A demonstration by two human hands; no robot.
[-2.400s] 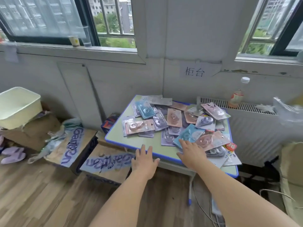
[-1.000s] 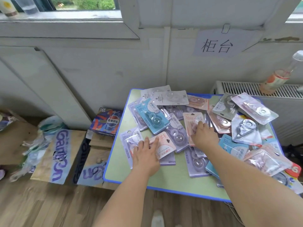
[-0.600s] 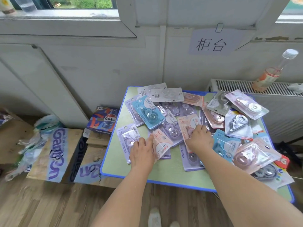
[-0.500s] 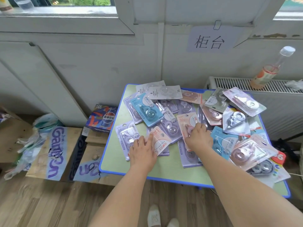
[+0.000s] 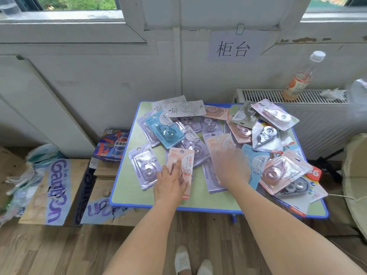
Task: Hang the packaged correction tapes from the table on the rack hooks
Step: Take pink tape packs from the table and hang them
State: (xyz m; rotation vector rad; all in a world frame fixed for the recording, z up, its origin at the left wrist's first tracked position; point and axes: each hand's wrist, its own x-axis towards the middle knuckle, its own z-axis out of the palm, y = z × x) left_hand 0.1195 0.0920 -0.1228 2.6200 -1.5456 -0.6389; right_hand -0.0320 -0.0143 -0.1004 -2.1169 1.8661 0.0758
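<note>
Hardly begun: correction tape packs point(image 5: 264, 138) cover the table point(image 5: 127, 195), no rack in view. Left hand point(image 5: 169, 183) lies flat-fingered on a pink pack point(image 5: 183, 159); right hand point(image 5: 233, 167), blurred, grip unclear, rests on another pink pack point(image 5: 218, 143) beside it

Packaged correction tapes point(image 5: 264, 136) lie scattered and overlapping on the green, blue-edged surface point(image 5: 131, 193). The left hand point(image 5: 170, 183) rests on a pink package point(image 5: 181, 167), fingers extended. The right hand point(image 5: 233, 167), blurred, lies over another pink package point(image 5: 217, 143). A bottle point(image 5: 299, 80) stands on the radiator point(image 5: 264, 95).
</note>
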